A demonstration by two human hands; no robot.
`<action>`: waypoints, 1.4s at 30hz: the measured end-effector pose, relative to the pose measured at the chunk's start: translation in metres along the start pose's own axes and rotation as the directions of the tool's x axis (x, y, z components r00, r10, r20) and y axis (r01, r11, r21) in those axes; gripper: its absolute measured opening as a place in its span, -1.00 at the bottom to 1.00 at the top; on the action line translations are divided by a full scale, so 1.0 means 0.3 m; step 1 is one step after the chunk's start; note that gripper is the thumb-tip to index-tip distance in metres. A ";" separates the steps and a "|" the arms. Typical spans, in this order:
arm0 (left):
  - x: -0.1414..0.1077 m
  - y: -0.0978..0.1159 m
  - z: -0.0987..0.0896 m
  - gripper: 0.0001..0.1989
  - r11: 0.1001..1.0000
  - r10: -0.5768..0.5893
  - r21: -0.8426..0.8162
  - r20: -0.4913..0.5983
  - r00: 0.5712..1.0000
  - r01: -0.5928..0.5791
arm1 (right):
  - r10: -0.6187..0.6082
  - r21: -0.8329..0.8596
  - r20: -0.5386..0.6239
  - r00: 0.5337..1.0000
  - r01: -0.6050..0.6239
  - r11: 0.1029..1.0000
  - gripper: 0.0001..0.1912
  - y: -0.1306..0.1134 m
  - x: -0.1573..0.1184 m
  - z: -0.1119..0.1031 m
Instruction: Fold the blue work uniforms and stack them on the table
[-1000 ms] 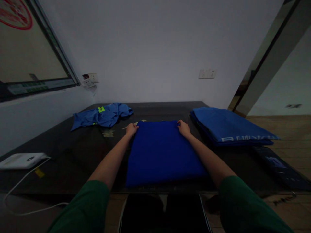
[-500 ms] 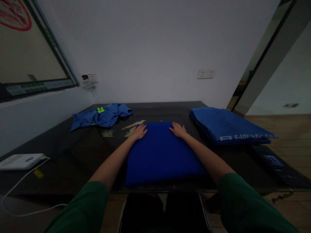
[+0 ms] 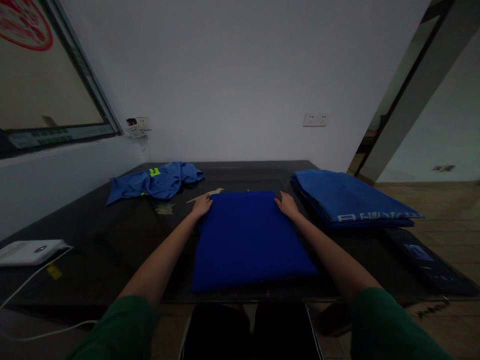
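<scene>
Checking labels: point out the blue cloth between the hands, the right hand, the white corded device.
Blue cloth [image 3: 251,240], head view: middle of top face.
Right hand [image 3: 287,204], head view: back of hand.
White corded device [image 3: 30,252], head view: top face.

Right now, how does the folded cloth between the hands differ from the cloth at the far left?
The folded cloth lies flat and squared; the far-left cloth is crumpled. The folded cloth is a deep, plain blue on top; the far-left cloth is paler blue with yellow-green patches. Both lie on the dark table.
</scene>
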State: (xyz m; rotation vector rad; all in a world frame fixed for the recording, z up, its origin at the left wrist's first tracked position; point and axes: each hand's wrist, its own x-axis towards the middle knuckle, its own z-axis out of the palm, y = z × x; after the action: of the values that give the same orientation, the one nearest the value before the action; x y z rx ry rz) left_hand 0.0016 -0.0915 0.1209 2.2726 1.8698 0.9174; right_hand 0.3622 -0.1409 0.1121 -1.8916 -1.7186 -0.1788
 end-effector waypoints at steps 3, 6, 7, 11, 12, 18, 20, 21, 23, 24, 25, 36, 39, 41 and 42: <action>-0.059 0.023 -0.053 -0.56 0.997 0.062 -0.035 -0.013 0.998 -0.062 | -0.105 0.027 -0.043 0.994 0.106 0.994 -0.45 -0.006 -0.056 -0.048; -0.192 0.074 -0.059 -0.58 0.953 0.298 -0.095 0.097 0.950 -0.289 | -0.375 0.088 -0.012 0.927 0.374 0.923 -0.52 -0.058 -0.175 -0.071; -0.245 0.094 -0.049 -0.57 0.922 0.384 -0.124 0.168 0.908 -0.367 | -0.467 0.113 0.031 0.884 0.461 0.880 -0.53 -0.081 -0.223 -0.070; -0.425 0.136 0.008 -0.51 0.898 0.430 -0.077 0.361 0.827 -0.433 | -0.565 0.125 0.244 0.788 0.552 0.824 -0.43 -0.143 -0.386 -0.041; -0.451 0.132 0.019 -0.50 0.905 0.405 -0.026 0.353 0.843 -0.424 | -0.533 0.094 0.277 0.800 0.529 0.843 -0.39 -0.144 -0.410 -0.032; -0.484 0.046 0.016 -0.41 0.939 0.234 0.190 0.265 0.936 -0.288 | -0.334 -0.128 0.253 0.908 0.374 0.919 -0.32 -0.049 -0.451 -0.024; -0.478 0.029 -0.004 -0.40 0.932 0.202 0.244 0.265 0.943 -0.268 | -0.287 -0.163 0.232 0.929 0.329 0.930 -0.35 -0.011 -0.451 -0.038; -0.477 0.027 -0.016 -0.39 0.926 0.190 0.273 0.263 0.946 -0.262 | -0.271 -0.176 0.226 0.936 0.313 0.933 -0.36 0.002 -0.448 -0.048; -0.483 0.042 -0.036 -0.39 0.913 0.164 0.329 0.243 0.956 -0.241 | -0.249 -0.205 0.217 0.944 0.294 0.934 -0.38 0.012 -0.442 -0.075; -0.492 0.061 -0.042 -0.40 0.909 0.163 0.344 0.224 0.961 -0.235 | -0.251 -0.216 0.207 0.946 0.294 0.931 -0.39 0.004 -0.441 -0.090; -0.508 0.088 -0.044 -0.41 0.909 0.176 0.342 0.209 0.962 -0.240 | -0.266 -0.218 0.192 0.945 0.306 0.927 -0.39 -0.012 -0.444 -0.104; -0.778 0.315 0.105 -0.41 0.859 0.463 0.136 0.207 0.862 -0.494 | -0.347 -0.050 0.232 0.909 0.367 0.929 -0.33 -0.244 -0.691 -0.024; -0.782 0.252 0.081 -0.41 0.874 0.429 0.163 0.184 0.884 -0.458 | -0.319 -0.063 0.178 0.931 0.334 0.940 -0.25 -0.183 -0.699 -0.029; -0.786 0.220 0.066 -0.41 0.887 0.399 0.177 0.173 0.901 -0.427 | -0.309 -0.072 0.159 0.938 0.323 0.944 -0.22 -0.138 -0.697 -0.042; -0.790 0.209 0.060 -0.40 0.892 0.385 0.185 0.168 0.907 -0.413 | -0.303 -0.081 0.156 0.940 0.318 0.945 -0.21 -0.116 -0.696 -0.048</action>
State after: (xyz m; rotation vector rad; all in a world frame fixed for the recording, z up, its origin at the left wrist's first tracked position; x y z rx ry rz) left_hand 0.0442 -0.3181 0.0360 2.8436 1.5417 0.6008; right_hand 0.2989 -0.3295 0.0385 -1.7281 -2.1398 -0.2660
